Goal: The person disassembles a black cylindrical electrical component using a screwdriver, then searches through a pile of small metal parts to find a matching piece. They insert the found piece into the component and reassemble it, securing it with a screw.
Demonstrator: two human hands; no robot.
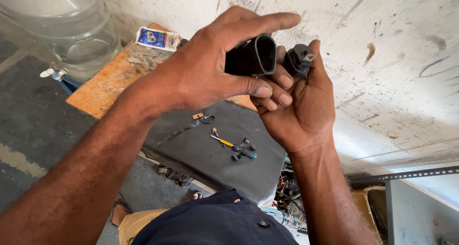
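My left hand (210, 68) grips a black rubber sleeve (253, 56), its oval open end facing the camera. My right hand (306, 106) is cupped beside it, palm up, with a small black plastic connector (299, 59) pinched at its fingertips, right next to the sleeve's opening. The fingers of both hands touch. Both hands are raised in front of a stained white wall (397, 58).
Below lies a dark mat (201, 154) with a yellow-handled screwdriver (221, 141), a small black-and-blue part (244, 151) and a black strap (184, 129). An orange board (110, 82) holds a blue-and-white packet (158, 38). A clear water jug (71, 30) stands far left. Tangled wires (291, 192) lie near a metal frame (406, 175).
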